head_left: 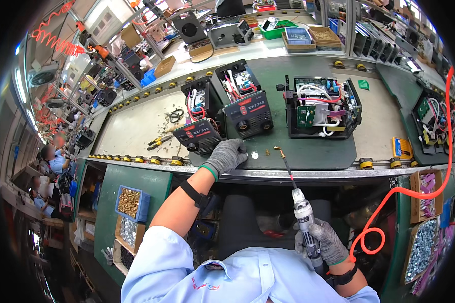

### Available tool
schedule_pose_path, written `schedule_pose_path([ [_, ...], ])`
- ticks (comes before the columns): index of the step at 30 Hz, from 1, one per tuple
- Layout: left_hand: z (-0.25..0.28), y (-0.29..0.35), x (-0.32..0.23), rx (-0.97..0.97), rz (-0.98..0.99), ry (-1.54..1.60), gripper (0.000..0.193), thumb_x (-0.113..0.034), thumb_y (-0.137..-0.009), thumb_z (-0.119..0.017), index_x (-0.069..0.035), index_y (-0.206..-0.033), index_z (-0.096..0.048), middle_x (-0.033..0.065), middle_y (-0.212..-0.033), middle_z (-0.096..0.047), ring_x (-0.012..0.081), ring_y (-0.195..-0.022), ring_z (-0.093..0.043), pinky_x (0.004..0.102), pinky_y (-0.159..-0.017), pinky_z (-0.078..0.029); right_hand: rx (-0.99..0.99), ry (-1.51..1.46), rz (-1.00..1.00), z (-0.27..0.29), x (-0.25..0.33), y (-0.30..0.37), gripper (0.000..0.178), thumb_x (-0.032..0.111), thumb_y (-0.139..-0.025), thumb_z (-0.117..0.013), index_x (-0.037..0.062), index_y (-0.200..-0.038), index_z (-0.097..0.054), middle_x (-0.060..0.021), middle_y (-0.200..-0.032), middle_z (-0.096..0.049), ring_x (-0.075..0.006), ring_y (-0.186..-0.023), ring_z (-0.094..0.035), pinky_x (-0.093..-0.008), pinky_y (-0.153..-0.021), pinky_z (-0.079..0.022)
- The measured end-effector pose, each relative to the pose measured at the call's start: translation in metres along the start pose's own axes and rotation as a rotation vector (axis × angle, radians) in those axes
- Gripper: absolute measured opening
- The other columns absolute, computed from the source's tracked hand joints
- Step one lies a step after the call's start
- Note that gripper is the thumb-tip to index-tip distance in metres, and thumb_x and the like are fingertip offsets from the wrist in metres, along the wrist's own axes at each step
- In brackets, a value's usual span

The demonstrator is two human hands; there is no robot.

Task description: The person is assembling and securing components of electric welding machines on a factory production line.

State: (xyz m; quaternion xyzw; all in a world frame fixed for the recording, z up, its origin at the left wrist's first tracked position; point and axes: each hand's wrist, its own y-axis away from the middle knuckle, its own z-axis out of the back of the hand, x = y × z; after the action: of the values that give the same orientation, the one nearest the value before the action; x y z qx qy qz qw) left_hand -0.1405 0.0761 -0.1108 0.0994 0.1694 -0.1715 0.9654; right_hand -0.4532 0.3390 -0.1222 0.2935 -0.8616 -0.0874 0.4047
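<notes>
My right hand (328,241), in a grey glove, is closed around a pneumatic screwdriver (304,217). Its long bit points up and away over the bench edge, and a small brass piece (279,150) shows at the tip. In a matching glove, my left hand (226,158) rests on the green board with fingers bent together; what they pinch is too small to make out. Just right of its fingertips lie a white round disc (255,155) and a brass fitting (268,152). Two tilted black front panels (199,135) (248,113) of open electrical units stand beside that hand.
Another open unit (323,108) with exposed wiring stands right on the board. Pliers (160,142) and scissors (175,116) lie left. A red air hose (404,191) loops at right. Blue bin (132,203) of brass parts stands lower left; a box of metal parts (420,250) lower right.
</notes>
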Motion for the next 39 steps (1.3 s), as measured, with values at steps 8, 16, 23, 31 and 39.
schedule_pose_path([
  [8, 0.0, -0.001, -0.011, 0.038, -0.012, -0.074, 0.029, -0.021, -0.083, -0.076, -0.002, -0.104, -0.071, 0.0179, -0.094, -0.074, 0.036, -0.096, -0.072, 0.0432, -0.089, -0.056, 0.041, -0.003, 0.004, 0.007, -0.008, 0.002, 0.064, 0.051, -0.088, -0.078, -0.0002, -0.121, -0.06, -0.0099, -0.085, -0.069, -0.0196, -0.072, -0.07, -0.0274, -0.056, -0.058],
  [16, 0.003, -0.004, -0.009, -0.001, -0.045, -0.144, 0.026, -0.021, -0.083, -0.075, -0.002, -0.1, -0.071, 0.0179, -0.092, -0.074, 0.0367, -0.094, -0.072, 0.044, -0.088, -0.056, 0.055, -0.014, 0.001, 0.013, -0.012, 0.005, 0.061, 0.048, -0.09, -0.077, 0.0001, -0.123, -0.059, -0.0099, -0.086, -0.069, -0.0184, -0.072, -0.07, -0.0278, -0.058, -0.059],
  [23, -0.003, -0.005, -0.011, -0.018, -0.031, -0.143, 0.026, -0.02, -0.084, -0.074, -0.002, -0.102, -0.071, 0.0185, -0.092, -0.074, 0.0367, -0.095, -0.072, 0.0433, -0.088, -0.056, 0.056, -0.026, 0.003, 0.016, -0.013, 0.01, 0.061, 0.047, -0.091, -0.076, -0.0003, -0.124, -0.059, -0.0105, -0.085, -0.069, -0.0179, -0.071, -0.07, -0.0266, -0.058, -0.058],
  [31, 0.005, -0.001, -0.015, 0.016, -0.033, -0.125, 0.027, -0.022, -0.084, -0.076, -0.001, -0.1, -0.071, 0.0186, -0.092, -0.074, 0.0364, -0.093, -0.072, 0.0435, -0.086, -0.056, 0.084, -0.073, 0.014, 0.027, -0.007, 0.006, 0.062, 0.048, -0.09, -0.077, -0.0004, -0.125, -0.059, -0.0109, -0.086, -0.069, -0.0181, -0.071, -0.07, -0.0266, -0.058, -0.058],
  [39, -0.004, 0.012, -0.018, -0.022, 0.056, -0.278, 0.029, -0.026, -0.087, -0.077, -0.005, -0.105, -0.073, 0.0178, -0.091, -0.073, 0.0379, -0.091, -0.071, 0.0458, -0.085, -0.056, 0.082, -0.082, -0.037, 0.049, 0.005, 0.001, 0.063, 0.049, -0.089, -0.077, 0.0011, -0.125, -0.058, -0.0099, -0.086, -0.069, -0.0172, -0.072, -0.07, -0.0264, -0.058, -0.058],
])
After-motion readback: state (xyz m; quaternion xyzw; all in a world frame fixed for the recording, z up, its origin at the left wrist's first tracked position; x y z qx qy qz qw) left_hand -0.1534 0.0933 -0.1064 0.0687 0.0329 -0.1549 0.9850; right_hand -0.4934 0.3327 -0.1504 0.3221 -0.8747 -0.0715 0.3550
